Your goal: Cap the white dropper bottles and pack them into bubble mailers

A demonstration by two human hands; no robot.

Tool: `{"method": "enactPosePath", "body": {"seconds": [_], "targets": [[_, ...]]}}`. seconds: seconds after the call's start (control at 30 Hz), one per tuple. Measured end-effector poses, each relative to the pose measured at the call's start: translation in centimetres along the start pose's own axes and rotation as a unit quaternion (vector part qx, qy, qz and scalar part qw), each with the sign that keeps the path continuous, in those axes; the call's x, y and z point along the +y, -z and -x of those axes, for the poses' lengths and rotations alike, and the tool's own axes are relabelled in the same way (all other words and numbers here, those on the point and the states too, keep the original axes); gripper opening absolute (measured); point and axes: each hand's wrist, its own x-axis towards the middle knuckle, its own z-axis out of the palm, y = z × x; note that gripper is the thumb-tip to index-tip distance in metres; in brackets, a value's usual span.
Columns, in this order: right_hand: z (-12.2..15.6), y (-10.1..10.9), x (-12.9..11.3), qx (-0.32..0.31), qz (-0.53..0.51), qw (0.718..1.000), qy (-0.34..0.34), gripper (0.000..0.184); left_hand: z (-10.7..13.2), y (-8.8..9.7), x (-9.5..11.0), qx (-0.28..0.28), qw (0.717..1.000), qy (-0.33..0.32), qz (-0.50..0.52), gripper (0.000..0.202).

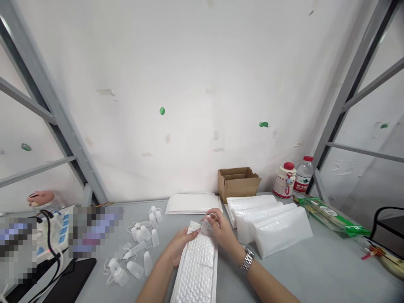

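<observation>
A white bubble mailer (pixel 198 269) lies lengthwise in front of me, its top end pointing away. My left hand (pixel 179 249) grips the mailer's upper left edge, with the thumb on top. At the top end, my right hand (pixel 223 229) pinches a small translucent white piece with a loop (pixel 206 228); fingers partly hide it. Left of my hands, several similar small translucent white pieces with loops (pixel 135 269) lie scattered on the grey table (pixel 126 214). To the right is a row of overlapping, filled-looking white bubble mailers (pixel 280 233).
Flat white mailers (pixel 192 204) are stacked by the wall, beside an open cardboard box (pixel 240 185). A red-capped jar (pixel 284 181), a water bottle (pixel 303 176) and a green package (pixel 334 216) stand or lie at right. A power strip (pixel 52 235), cables and a black slab (pixel 71 282) are left.
</observation>
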Motion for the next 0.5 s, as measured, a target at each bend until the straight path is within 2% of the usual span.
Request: {"method": "enactPosePath", "body": {"seconds": [0.13, 0.23, 0.33, 0.4, 0.5], "targets": [[0.2, 0.3, 0.1, 0.003, 0.128, 0.990, 0.056, 0.020, -0.5, 0.4, 0.1, 0.074, 0.996, -0.012, 0.056, 0.041], [0.4, 0.5, 0.5, 0.008, 0.191, 0.976, 0.103, 0.020, -0.8, 0.9, 0.2, 0.085, 0.992, -0.007, 0.088, 0.041], [0.6, 0.3, 0.8, 0.009, 0.201, 0.968, 0.147, 0.022, -0.8, 1.2, 0.1, 0.083, 0.992, -0.022, 0.095, 0.040], [0.6, 0.2, 0.9, 0.011, 0.195, 0.970, 0.143, 0.023, -0.8, 1.2, 0.0, 0.092, 0.991, -0.037, 0.090, 0.040], [0.7, 0.0, 0.7, 0.009, 0.165, 0.982, 0.093, 0.022, -0.8, 1.1, -0.1, 0.109, 0.989, -0.052, 0.088, 0.043]]}}
